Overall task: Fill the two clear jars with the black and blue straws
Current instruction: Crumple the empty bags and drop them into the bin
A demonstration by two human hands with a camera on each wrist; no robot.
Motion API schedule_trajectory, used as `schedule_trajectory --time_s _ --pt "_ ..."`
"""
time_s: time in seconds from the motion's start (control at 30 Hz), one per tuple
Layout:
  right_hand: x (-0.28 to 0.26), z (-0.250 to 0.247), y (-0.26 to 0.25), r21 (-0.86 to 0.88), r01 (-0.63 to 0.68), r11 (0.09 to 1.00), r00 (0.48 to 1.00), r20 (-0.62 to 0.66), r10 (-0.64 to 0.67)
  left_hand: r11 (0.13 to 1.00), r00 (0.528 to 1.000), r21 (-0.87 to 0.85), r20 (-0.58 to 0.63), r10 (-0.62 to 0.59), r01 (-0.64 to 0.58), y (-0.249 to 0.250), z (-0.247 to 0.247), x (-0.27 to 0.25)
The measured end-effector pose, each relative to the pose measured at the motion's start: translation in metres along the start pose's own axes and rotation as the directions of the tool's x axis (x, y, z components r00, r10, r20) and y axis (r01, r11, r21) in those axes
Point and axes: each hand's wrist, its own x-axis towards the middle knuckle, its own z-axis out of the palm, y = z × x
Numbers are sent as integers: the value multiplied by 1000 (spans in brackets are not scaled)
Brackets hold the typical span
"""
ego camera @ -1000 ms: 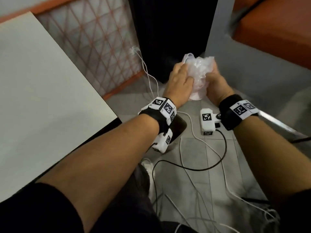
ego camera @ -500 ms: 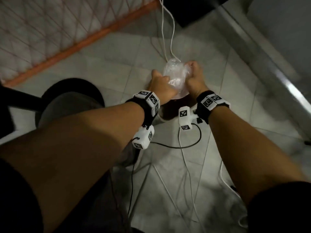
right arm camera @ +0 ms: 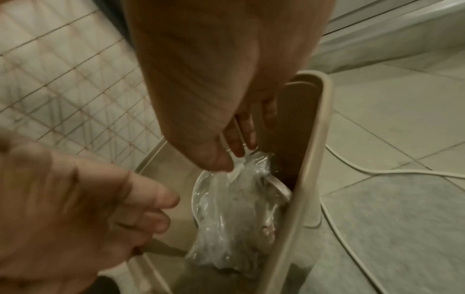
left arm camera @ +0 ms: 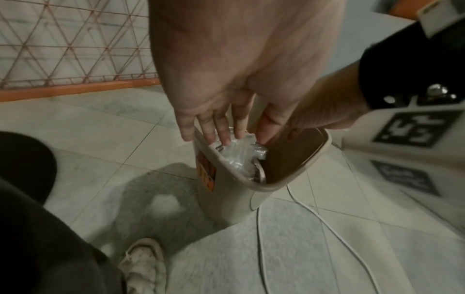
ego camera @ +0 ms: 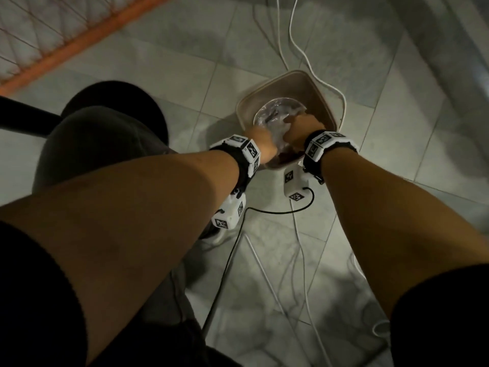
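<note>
No jars or straws are in any view. A crumpled clear plastic bag [ego camera: 272,115] sits in the mouth of a beige waste bin [ego camera: 326,102] on the tiled floor. My left hand [left arm camera: 225,137] reaches down at the near rim of the bin [left arm camera: 231,199], its straight fingers touching the top of the plastic bag [left arm camera: 239,157]. My right hand [right arm camera: 231,159] is inside the bin [right arm camera: 302,179] and pinches the upper end of the plastic bag [right arm camera: 234,218] between thumb and fingertips. The left hand [right arm camera: 141,214] shows at the opposite rim.
White cables [ego camera: 304,51] trail over the floor around the bin, and a black cable [ego camera: 277,211] hangs from the wrist cameras. An orange-framed mesh panel [ego camera: 79,35] stands at the far left. A dark round stool [ego camera: 111,94], my knee and a white shoe [left arm camera: 143,264] are at left.
Both hands have carried the plastic bag from chest height down to the floor and into the beige bin. The head view has tilted downward, away from the white table.
</note>
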Motion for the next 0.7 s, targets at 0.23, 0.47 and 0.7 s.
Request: schedule_trajectory --time_s 0.23,0.47,0.7 --pt "-36 -28 -14 177 41 983 999 -1 -42 987 998 -150 -56 40 -48 16 -19 -27" --pt "-140 -88 -22 211 124 970 973 -220 -76 953 958 -185 -201 202 -240 58 -52 -98" --pt "-259 -164 -46 293 158 943 901 -433 -16 827 830 -229 -377 411 -513 87 -107 -209"
